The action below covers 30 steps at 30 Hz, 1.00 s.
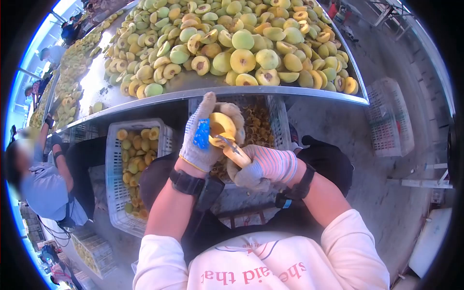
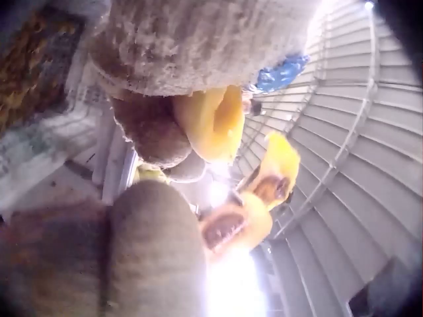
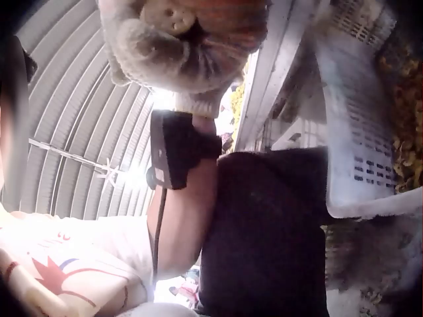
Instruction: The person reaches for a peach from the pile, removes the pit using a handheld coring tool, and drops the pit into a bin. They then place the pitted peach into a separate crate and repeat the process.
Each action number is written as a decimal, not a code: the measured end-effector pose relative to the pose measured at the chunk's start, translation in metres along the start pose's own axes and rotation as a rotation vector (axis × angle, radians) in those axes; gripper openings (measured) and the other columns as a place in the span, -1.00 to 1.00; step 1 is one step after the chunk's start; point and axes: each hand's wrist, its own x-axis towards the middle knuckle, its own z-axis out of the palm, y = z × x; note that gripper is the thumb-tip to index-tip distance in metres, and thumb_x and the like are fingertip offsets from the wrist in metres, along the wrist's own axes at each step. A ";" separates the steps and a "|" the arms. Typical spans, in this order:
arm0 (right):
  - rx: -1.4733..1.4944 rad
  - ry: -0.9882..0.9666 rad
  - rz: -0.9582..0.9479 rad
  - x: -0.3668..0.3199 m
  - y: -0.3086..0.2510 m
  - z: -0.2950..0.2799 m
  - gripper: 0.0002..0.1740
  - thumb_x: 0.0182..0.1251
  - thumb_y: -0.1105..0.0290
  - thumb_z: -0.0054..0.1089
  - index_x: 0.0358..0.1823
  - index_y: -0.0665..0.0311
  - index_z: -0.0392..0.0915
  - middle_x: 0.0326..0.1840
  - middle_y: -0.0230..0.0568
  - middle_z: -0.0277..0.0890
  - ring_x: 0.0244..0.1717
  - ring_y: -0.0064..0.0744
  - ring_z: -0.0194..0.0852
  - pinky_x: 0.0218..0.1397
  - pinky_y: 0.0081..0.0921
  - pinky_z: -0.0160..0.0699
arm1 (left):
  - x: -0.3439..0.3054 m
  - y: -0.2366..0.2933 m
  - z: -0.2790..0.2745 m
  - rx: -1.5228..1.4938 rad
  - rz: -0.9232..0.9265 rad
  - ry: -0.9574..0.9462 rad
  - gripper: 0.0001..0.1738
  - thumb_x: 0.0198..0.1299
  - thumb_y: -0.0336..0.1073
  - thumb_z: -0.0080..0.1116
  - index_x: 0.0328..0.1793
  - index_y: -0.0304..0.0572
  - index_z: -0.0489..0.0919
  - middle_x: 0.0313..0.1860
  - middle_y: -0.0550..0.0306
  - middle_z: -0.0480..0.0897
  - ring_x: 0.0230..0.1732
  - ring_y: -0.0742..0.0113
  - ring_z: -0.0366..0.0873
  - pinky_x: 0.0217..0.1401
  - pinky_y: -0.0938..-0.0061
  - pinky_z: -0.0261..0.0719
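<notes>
My gloved left hand (image 1: 199,140), with a blue patch on its glove, holds a yellow peach half (image 1: 221,124), thumb pointing up. In the left wrist view the same peach half (image 2: 215,125) shows between gloved fingers. My right hand (image 1: 273,166), in a striped glove, grips a small pitting tool (image 1: 238,155) with a tan handle. Its dark metal end lies against the lower edge of the fruit. Cut pieces with reddish-brown pit-side flesh (image 2: 225,230) hang by the tool in that wrist view. The right wrist view shows the curled right glove (image 3: 185,49) from behind.
A metal-edged table (image 1: 232,92) heaped with halved peaches (image 1: 241,60) stands in front. Below it, a crate (image 1: 278,121) holds brown scraps. At left, a white crate (image 1: 116,179) holds peach halves beside another seated person (image 1: 48,188). Another crate (image 1: 389,116) stands right.
</notes>
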 end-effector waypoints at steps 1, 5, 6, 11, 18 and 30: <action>-0.049 0.003 0.004 -0.004 -0.001 0.001 -0.78 0.13 0.35 0.34 -0.30 0.19 0.45 -0.66 -0.48 0.28 -0.76 -0.65 0.14 -0.69 -0.67 0.09 | -0.003 0.001 -0.001 -0.105 -0.022 0.007 -0.43 0.40 0.16 0.05 -0.27 -0.27 0.64 -0.38 -0.03 0.67 -0.44 0.12 0.65 -0.40 0.31 0.67; -0.753 0.338 0.022 -0.014 -0.020 0.006 -0.78 0.18 0.32 0.30 -0.23 0.25 0.50 -0.63 -0.35 0.45 -0.69 -0.38 0.44 -0.61 -0.48 0.36 | -0.045 0.033 -0.014 0.308 0.246 0.018 -0.47 0.42 0.12 0.04 -0.15 -0.31 0.62 -0.29 -0.01 0.69 -0.32 0.16 0.69 -0.31 0.40 0.70; -1.082 0.470 0.042 -0.012 -0.004 -0.009 -0.77 0.20 0.31 0.29 -0.20 0.26 0.51 -0.58 -0.27 0.51 -0.60 -0.27 0.52 -0.53 -0.40 0.44 | -0.063 0.046 -0.018 0.347 0.296 0.101 -0.48 0.42 0.09 0.06 -0.15 -0.31 0.62 -0.27 -0.02 0.69 -0.28 0.16 0.69 -0.28 0.45 0.68; -1.614 0.703 0.150 -0.007 0.012 -0.029 -0.72 0.26 0.30 0.23 -0.08 0.30 0.53 -0.38 0.04 0.67 -0.22 0.13 0.68 -0.18 -0.06 0.62 | -0.114 0.123 -0.076 1.481 0.656 0.793 -0.58 0.40 -0.05 0.15 0.08 -0.31 0.62 -0.16 0.04 0.68 -0.10 0.29 0.66 -0.06 0.48 0.61; -1.479 0.751 0.005 -0.026 -0.010 -0.014 -0.72 0.29 0.22 0.24 -0.12 0.24 0.52 -0.35 0.05 0.67 -0.22 0.12 0.68 -0.18 -0.06 0.62 | 0.043 0.124 -0.039 1.671 0.517 0.596 -0.42 0.30 0.02 0.15 0.31 -0.18 0.52 0.18 -0.14 0.64 0.22 -0.05 0.57 0.27 0.24 0.47; -1.234 0.810 -0.167 -0.007 -0.022 -0.015 -0.63 0.25 0.18 0.29 -0.06 0.24 0.45 -0.41 0.09 0.62 -0.27 0.16 0.66 -0.22 -0.04 0.60 | 0.133 0.102 -0.034 1.896 0.318 0.616 -0.40 0.02 0.01 0.41 0.08 -0.27 0.59 -0.10 -0.17 0.70 -0.06 -0.02 0.67 0.05 0.26 0.59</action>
